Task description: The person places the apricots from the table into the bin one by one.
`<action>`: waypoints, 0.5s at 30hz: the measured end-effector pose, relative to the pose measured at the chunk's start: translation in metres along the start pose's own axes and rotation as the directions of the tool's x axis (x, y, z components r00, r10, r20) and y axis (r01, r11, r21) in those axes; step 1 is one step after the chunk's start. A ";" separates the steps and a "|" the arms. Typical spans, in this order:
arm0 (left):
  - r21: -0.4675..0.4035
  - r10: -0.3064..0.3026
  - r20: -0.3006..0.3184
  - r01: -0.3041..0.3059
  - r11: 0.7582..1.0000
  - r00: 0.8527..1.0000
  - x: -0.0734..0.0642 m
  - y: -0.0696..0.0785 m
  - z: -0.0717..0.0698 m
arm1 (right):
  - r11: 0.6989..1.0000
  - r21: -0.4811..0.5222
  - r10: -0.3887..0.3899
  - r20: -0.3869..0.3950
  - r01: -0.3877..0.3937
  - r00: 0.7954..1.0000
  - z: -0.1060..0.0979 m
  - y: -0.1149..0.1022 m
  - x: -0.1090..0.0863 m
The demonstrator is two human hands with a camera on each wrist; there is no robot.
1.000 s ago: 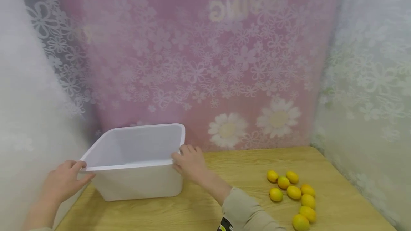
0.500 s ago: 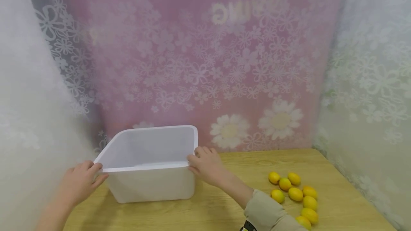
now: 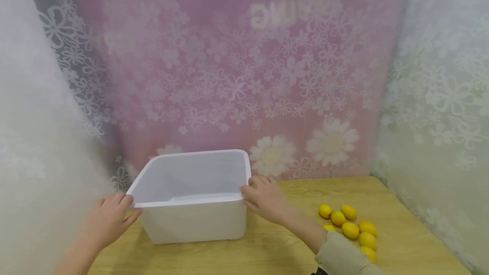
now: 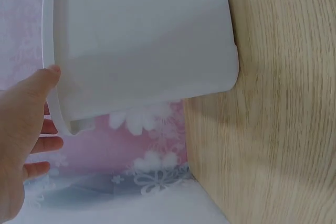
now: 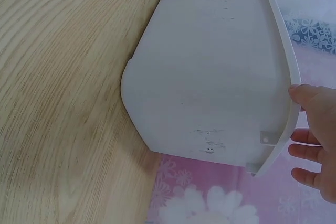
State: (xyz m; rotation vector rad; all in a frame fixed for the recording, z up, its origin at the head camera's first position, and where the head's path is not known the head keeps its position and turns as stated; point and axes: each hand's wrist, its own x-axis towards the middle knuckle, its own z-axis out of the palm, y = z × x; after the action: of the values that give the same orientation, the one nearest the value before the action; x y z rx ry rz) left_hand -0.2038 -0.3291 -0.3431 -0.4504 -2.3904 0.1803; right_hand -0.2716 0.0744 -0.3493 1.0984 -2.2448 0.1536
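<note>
A white plastic storage bin (image 3: pixel 195 224) stands upright on the wooden table, its inside bare of things. My left hand (image 3: pixel 111 217) grips the rim at its near left corner; in the left wrist view the thumb of the left hand (image 4: pixel 21 124) lies on the rim and the fingers curl beneath. At the near right corner my right hand (image 3: pixel 265 198) holds the rim. The right wrist view shows the right hand (image 5: pixel 317 135) with its thumb on the rim's edge and its fingers under it. Scuff marks (image 5: pixel 210 141) show on the bin's wall.
Several yellow fruits (image 3: pixel 350 230) lie on the right of the wooden table (image 3: pixel 294 196), some partly hidden behind the right forearm and sleeve (image 3: pixel 344 253). A pink flowered curtain (image 3: pixel 214 75) hangs behind the table, with pale curtains on the left and right (image 3: pixel 439 118).
The bin has slid to the right along the table, with both hands moving along on its rim. The right sleeve now covers some of the fruits.
</note>
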 end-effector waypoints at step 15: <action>-0.008 0.135 -0.222 -0.140 0.990 0.966 0.015 0.040 0.003 | 0.997 0.080 0.022 -0.030 -0.019 0.999 -0.022 0.024 -0.039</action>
State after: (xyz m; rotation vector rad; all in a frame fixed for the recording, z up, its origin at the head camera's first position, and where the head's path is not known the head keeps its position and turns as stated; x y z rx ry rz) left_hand -0.2055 -0.2865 -0.3460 -0.6153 -2.1467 0.1562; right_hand -0.2610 0.1244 -0.3507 1.1070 -2.2398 0.2691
